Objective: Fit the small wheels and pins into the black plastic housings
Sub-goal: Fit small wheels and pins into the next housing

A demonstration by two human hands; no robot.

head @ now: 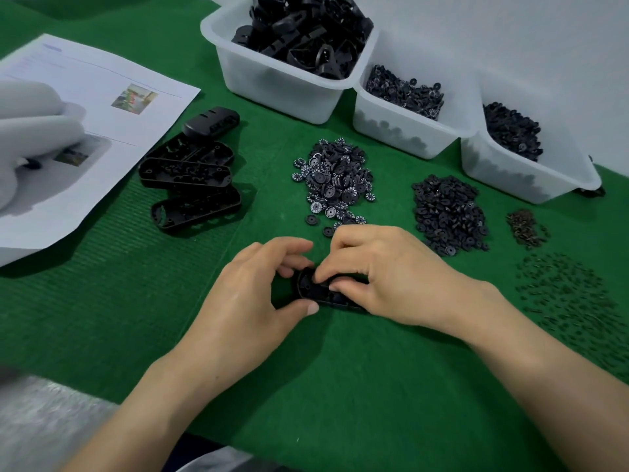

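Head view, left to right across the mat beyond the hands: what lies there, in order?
Paper sheet → stacked housings → numbered wheels pile → plain black wheels pile → brown pins.

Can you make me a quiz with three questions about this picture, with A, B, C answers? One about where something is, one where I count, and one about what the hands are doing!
1. Where is the pile of small black wheels with white marks?
A) in a red bowl
B) on the green cloth mat, right of the stack of black oval plastic housings
C) on a chair

2. How many translucent white plastic bins stand at the back?
A) one
B) three
C) six

3. What are the left hand and right hand doing?
A) lying flat
B) waving
C) gripping one black oval plastic housing

Answers: 1B, the pile lies on the mat beside the stack; 2B, three bins stand in a row; 3C, both hands' fingers curl round it.
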